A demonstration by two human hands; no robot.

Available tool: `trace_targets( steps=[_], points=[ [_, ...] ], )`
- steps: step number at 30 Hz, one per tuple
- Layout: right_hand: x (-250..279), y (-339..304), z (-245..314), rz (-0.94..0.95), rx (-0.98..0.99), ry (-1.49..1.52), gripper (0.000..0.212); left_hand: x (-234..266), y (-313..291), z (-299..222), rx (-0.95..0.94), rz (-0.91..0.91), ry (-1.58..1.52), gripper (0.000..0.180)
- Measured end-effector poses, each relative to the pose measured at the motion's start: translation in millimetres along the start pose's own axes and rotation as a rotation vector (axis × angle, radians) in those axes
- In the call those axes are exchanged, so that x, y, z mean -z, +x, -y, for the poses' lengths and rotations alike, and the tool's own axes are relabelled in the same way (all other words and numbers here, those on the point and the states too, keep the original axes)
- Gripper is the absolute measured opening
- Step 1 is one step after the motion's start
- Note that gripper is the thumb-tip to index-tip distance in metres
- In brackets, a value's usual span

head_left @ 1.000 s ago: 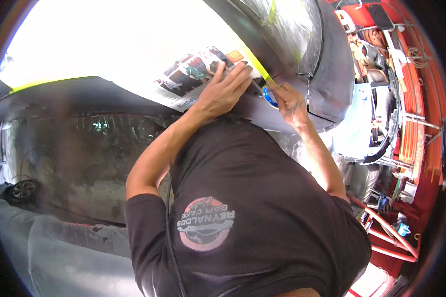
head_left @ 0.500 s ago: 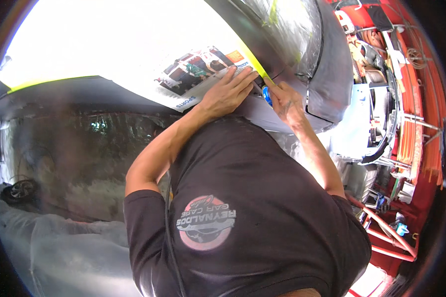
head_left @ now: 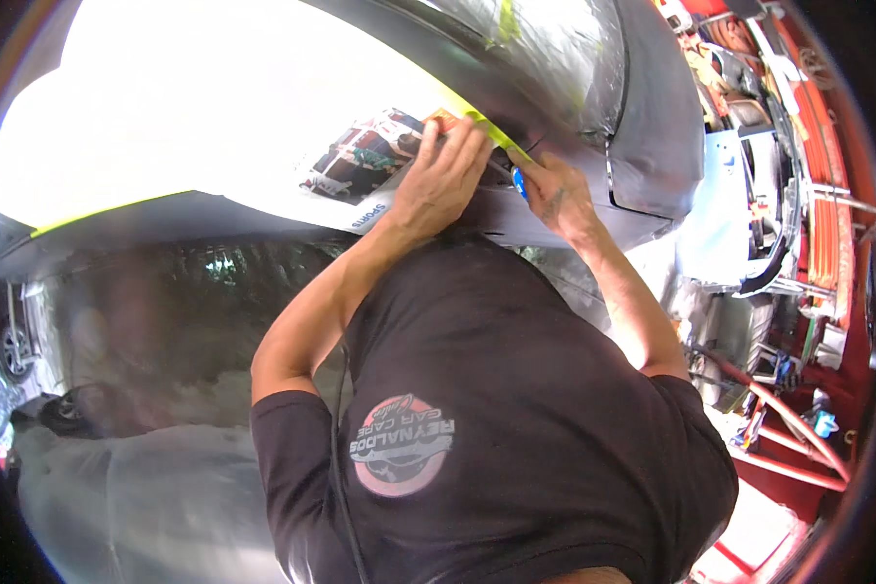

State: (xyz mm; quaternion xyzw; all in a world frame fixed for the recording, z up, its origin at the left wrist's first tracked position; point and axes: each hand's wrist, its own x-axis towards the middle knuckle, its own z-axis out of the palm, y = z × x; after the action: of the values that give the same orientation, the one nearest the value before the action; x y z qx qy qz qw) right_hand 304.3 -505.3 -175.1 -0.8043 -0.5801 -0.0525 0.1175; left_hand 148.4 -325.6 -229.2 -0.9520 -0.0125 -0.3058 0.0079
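Newspaper sheet lies over a car's dark panel, with a strip of yellow-green masking tape along its far right edge. My left hand rests on the paper's right part, its fingers stretched out and the tips on or beside the tape. My right hand, just right of it, is closed around a small blue thing, which looks like the inside of a tape roll; the fingers hide most of it. The tape strip ends at the right hand's fingertips.
A large glaring white covering spreads to the left, its lower edge taped. Clear plastic film covers the part beyond my hands. A dark bumper curves at the right. Farther right stand car parts and a red metal frame.
My left hand has drawn back slightly left, its fingers now more bent and raised along the tape. The right hand has shifted a little left with the blue thing. The view has tilted slightly.
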Motion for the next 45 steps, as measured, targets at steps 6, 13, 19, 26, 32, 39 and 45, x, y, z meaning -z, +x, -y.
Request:
trace_targets(
  steps=[6, 13, 19, 26, 32, 39, 45],
  points=[
    [-2.6, -1.5, 1.7, -0.032, -0.038, 0.039, 0.046, -4.4, 9.7, 5.1, -0.119, 0.063, 0.128, 0.058],
    [5.7, -4.8, -11.3, 0.078, 0.040, -0.027, 0.054, -5.1, 13.9, 15.8, -0.188, 0.073, 0.111, 0.054],
    [76.3, -14.6, -89.0, 0.188, -0.028, -0.138, 0.046, 2.8, 22.5, 15.8, -0.211, 0.184, 0.129, 0.052],
    [63.9, 23.2, -87.3, -0.403, 0.010, 0.341, 0.044, 43.6, 27.6, 61.9, 0.011, 0.087, -0.041, 0.052],
    [29.6, 76.5, -93.4, -0.493, -0.495, 1.312, 0.033, 183.1, 63.4, 235.4, 0.557, -0.611, -0.465, 0.058],
    [53.6, 143.6, -59.9, -0.495, -0.410, 1.655, 0.038, 261.5, 66.0, 362.7, 0.809, -0.442, 0.402, 0.031],
    [74.9, 175.7, 37.7, -0.361, 0.003, 0.993, 0.042, 288.3, 51.0, 305.1, 0.587, -0.778, 0.241, 0.004]
  ],
)
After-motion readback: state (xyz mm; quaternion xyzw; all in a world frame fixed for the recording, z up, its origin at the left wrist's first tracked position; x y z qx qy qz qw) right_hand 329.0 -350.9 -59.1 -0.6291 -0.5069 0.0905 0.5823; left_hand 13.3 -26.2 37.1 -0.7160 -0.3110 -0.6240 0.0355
